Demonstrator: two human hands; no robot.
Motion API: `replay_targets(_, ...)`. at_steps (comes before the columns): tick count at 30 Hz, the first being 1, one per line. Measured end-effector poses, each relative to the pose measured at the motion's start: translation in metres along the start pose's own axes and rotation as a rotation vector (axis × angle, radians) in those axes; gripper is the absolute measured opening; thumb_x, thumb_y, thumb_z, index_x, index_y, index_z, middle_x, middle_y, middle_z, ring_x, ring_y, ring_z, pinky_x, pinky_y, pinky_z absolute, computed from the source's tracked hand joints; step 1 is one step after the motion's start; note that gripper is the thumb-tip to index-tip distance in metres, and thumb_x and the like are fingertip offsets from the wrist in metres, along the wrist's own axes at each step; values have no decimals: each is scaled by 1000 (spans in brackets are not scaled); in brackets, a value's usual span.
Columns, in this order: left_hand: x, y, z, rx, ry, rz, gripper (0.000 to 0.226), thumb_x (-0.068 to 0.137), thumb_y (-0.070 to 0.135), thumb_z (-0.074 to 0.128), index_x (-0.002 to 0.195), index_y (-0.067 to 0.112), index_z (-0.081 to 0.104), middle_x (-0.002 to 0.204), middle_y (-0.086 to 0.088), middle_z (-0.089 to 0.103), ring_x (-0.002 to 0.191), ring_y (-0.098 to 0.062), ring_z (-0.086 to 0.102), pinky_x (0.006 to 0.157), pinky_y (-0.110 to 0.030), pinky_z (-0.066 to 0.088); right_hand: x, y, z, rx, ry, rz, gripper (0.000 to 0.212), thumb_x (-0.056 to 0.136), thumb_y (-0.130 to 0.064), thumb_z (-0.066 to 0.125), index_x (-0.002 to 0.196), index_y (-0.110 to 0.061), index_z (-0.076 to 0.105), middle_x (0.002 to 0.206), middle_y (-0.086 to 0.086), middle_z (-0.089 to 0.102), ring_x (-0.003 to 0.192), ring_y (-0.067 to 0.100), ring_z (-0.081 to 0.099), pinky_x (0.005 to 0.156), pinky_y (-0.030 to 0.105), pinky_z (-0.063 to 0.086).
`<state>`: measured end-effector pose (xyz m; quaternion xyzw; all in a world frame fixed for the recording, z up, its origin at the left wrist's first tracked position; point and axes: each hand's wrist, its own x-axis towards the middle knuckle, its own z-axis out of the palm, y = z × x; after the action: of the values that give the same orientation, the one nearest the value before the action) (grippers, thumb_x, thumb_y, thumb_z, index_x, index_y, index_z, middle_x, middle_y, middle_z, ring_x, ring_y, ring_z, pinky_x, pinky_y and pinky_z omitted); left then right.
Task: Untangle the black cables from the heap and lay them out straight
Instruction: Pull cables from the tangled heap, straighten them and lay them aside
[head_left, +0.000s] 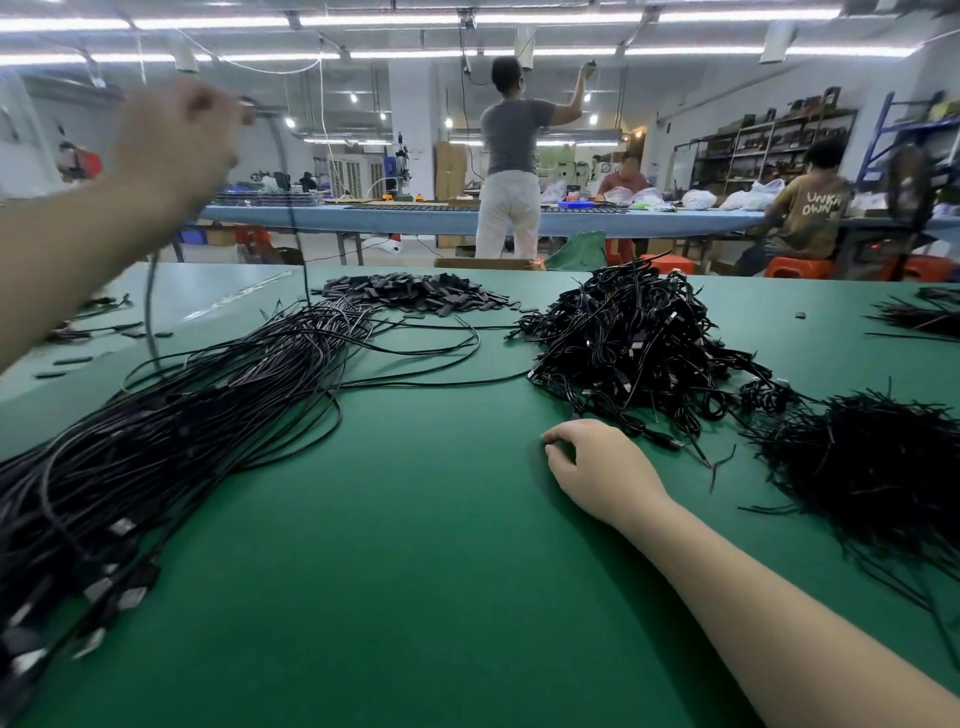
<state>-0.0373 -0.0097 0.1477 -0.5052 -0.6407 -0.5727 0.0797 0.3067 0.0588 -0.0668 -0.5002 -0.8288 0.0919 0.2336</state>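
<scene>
1. Left hand (174, 140): raised high above the far left part of the green worktop (415, 519), blurred, fingers pinching one black cable (291, 208). The cable hangs from the fingers down to the straightened bundle.
2. Straightened cable bundle (156, 441): lies diagonally from the near left edge toward the far middle of the worktop, connector ends at the near left corner.
3. Tangled cable heap (623, 338): sits right of centre toward the far edge, well apart from the left hand.
4. Right hand (597, 467): rests on the worktop just in front of the heap, fingers curled under, holding nothing; a stray cable end lies just beside it.
5. Cable-tie pile (872, 467): at the right edge, near the right hand.
</scene>
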Motion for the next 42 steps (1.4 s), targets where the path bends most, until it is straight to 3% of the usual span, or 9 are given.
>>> replay_targets(4, -44, 73, 49, -110, -358, 141, 21, 99, 27, 46, 111, 21, 62, 72, 4, 50, 49, -3, 43, 37, -12, 33, -1, 1, 1, 12, 38, -11, 30, 94, -26, 49, 122, -23, 61, 130, -3, 56, 103, 16, 58, 91, 32, 48)
replay_targets(9, -119, 81, 123, -29, -853, 267, 19, 98, 27, 50, 99, 38, 66, 66, 7, 54, 51, -6, 41, 49, -14, 37, -6, -8, -10, 274, 518, -202, 75, 88, -27, 66, 150, -19, 23, 156, 7, 22, 141, 17, 25, 113, 30, 25)
replay_targets(14, -170, 60, 176, -7, -852, 216, 19, 95, 26, 55, 91, 10, 65, 69, 3, 57, 63, -16, 49, 55, -20, 40, -7, -5, -17, 161, 507, -344, 43, 93, -19, 58, 134, -17, 50, 117, 3, 61, 107, 22, 57, 100, 45, 43)
replay_targets(16, -172, 48, 178, -98, -891, 90, 21, 96, 32, 53, 91, 13, 62, 62, 6, 52, 52, -13, 49, 46, -18, 37, -5, 2, -17, 244, 459, -277, 28, 96, -23, 53, 124, -18, 59, 101, 1, 60, 86, 20, 58, 74, 38, 50)
replay_targets(20, -162, 8, 157, -101, -1030, -9, 21, 92, 37, 60, 89, 17, 64, 58, 10, 56, 50, -8, 53, 49, -20, 45, 4, 20, -24, 365, 644, -64, 24, 100, -27, 46, 105, -15, 65, 88, -6, 59, 79, 7, 50, 66, 12, 37)
replay_targets(31, -125, -54, 105, -255, -866, -370, 28, 72, 36, 74, 90, 16, 70, 72, 0, 66, 66, -10, 66, 57, -21, 52, 11, 41, -21, 658, 724, 348, 22, 100, -27, 38, 92, -24, 58, 68, -5, 53, 55, 14, 44, 52, 30, 34)
replay_targets(34, -141, -36, 118, 14, -969, -214, 17, 87, 39, 65, 93, 23, 67, 77, 11, 69, 69, -7, 68, 56, -19, 49, 9, 39, -22, 666, 720, 361, 23, 100, -26, 38, 92, -23, 59, 63, -7, 50, 50, 12, 40, 48, 29, 33)
replay_targets(38, -174, 5, 140, -81, -1231, -467, 62, 77, 71, 47, 77, 15, 74, 78, 0, 73, 59, -12, 67, 46, -18, 46, 7, 38, -24, 685, 729, 359, 22, 100, -25, 39, 90, -23, 59, 60, -7, 48, 47, 11, 37, 46, 28, 31)
replay_targets(42, -184, 26, 158, -429, -1436, -865, 103, 75, 84, 19, 141, 7, 39, 109, -17, 71, 79, -21, 72, 51, -24, 55, 6, 34, -26, 702, 744, 328, 24, 101, -26, 38, 85, -29, 56, 59, -9, 48, 43, 4, 35, 44, 25, 31)
